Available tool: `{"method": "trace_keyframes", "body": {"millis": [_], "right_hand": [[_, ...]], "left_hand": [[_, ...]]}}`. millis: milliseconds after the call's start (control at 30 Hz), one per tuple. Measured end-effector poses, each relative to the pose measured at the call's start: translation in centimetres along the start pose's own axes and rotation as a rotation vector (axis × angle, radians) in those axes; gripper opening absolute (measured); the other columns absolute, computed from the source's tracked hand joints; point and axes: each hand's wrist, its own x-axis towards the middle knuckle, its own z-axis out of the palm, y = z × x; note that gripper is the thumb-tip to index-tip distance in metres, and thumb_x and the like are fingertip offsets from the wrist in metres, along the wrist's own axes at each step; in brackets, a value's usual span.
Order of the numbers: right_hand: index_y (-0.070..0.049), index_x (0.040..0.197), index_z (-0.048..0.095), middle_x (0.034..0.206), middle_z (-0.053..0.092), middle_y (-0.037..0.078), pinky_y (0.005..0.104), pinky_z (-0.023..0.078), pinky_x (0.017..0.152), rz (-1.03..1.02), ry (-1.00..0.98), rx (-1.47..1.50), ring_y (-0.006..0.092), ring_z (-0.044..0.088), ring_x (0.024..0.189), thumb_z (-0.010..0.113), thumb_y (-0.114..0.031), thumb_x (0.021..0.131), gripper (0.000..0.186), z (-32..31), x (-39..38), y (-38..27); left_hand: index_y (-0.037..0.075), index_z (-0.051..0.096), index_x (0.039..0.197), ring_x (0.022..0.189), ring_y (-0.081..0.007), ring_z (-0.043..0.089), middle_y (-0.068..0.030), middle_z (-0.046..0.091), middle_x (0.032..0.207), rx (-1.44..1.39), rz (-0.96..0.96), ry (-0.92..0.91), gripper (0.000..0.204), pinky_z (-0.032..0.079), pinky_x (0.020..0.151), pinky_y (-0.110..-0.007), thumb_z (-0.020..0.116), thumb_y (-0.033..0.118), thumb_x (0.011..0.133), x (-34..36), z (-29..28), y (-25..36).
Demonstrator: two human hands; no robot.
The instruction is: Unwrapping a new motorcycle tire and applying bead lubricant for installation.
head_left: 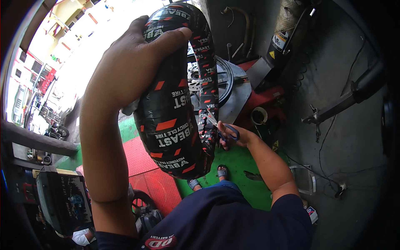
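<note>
My left hand [139,62] grips the upper part of a tire [166,125] held upright in front of me, covered in black wrapping with red stripes and white print. My right hand [231,137] holds scissors [223,129] with dark blue handles, their metal blades at the inner edge of the wrapping on the tire's right side. Behind the tire, a bare wheel rim [226,83], partly hidden by it, lies on a red-and-silver machine [266,100].
A container [259,116] sits on the machine. A metal arm [341,100], cables and a hose are at right. At lower left are a black top box [58,200] and part of a person [81,236]. Red plates [146,150] cover part of the green floor. Parked motorbikes stand outside.
</note>
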Motion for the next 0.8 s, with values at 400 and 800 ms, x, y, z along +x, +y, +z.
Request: {"method": "trace_keyframes", "body": {"millis": [400,800], "right_hand": [[-0.011,0.110,0.055,0.076,0.055,-0.001,0.0282,0.051,0.059,-0.127,0.015,0.120,0.0083,0.056,0.067,0.054,-0.075,0.091,0.067,0.8,0.7,1.9],[-0.007,0.107,0.054,0.074,0.055,0.002,0.0303,0.049,0.055,-0.208,0.134,-0.045,0.0113,0.056,0.061,0.054,-0.071,0.094,0.065,0.2,1.3,2.9]], "left_hand": [[-0.002,0.051,0.142,0.093,-0.0203,0.071,-0.0168,0.071,0.111,0.018,0.022,-0.006,0.074,0.055,0.086,-0.032,0.073,0.045,0.089,0.2,-0.2,0.1],[-0.003,0.052,0.139,0.094,-0.0199,0.070,-0.0165,0.070,0.112,-0.014,0.053,-0.038,0.070,0.055,0.086,-0.031,0.072,0.043,0.089,1.0,-0.2,-0.2]]}}
